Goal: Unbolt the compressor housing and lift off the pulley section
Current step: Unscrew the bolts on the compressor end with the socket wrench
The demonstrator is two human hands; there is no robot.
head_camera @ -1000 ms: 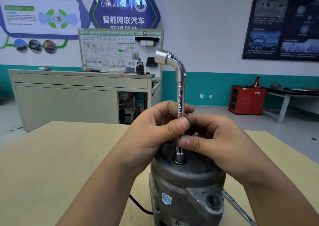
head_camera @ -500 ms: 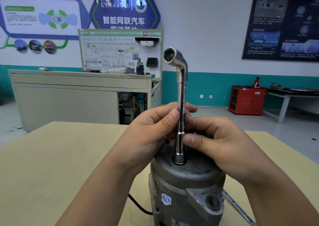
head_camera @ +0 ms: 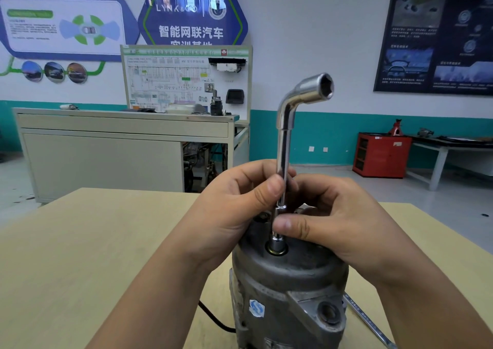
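One compressor (head_camera: 288,282) stands upright on the surface (head_camera: 93,242). One L-shaped socket wrench (head_camera: 285,146) stands vertical, its lower end seated in the compressor's top. The fingers and thumbs of the left hand (head_camera: 234,210) and right hand (head_camera: 336,223) pinch its shaft. One black cable (head_camera: 213,319) and one metal bar (head_camera: 365,322) lie beside the base.

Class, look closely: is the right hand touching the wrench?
Touching. The head view shows the thumb of the right hand lying against the wrench just above the compressor, with no gap between them.
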